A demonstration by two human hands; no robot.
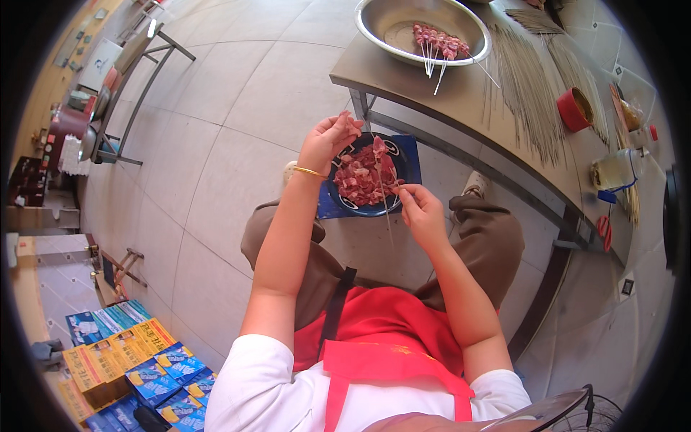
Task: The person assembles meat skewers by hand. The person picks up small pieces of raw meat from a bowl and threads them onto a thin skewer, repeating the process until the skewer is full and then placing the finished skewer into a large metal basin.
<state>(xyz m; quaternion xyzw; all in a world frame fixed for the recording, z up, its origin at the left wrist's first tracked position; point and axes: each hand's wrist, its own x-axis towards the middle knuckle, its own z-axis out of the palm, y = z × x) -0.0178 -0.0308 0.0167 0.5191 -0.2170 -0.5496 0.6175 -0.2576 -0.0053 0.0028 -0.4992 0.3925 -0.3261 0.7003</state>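
My left hand (327,141) pinches a piece of raw meat (352,125) above the far left rim of a dark blue bowl (400,154). Cut raw meat (356,178) fills much of this bowl, which rests on a blue surface low between my knees. At the bowl's right side, the thumb and forefinger of my right hand (422,212) are closed on a thin skewer. A long skewer (385,197) slants across the meat, with a meat piece (379,146) at its upper end. Which skewer the right fingers grip is hard to make out.
A metal basin (372,29) with skewered meat (440,40) stands on the table (410,86). Many bare skewers (521,92), a red container (575,109), a jar (615,169) and red-handled scissors (604,233) lie to the right. Stacked boxes (124,351) stand at lower left.
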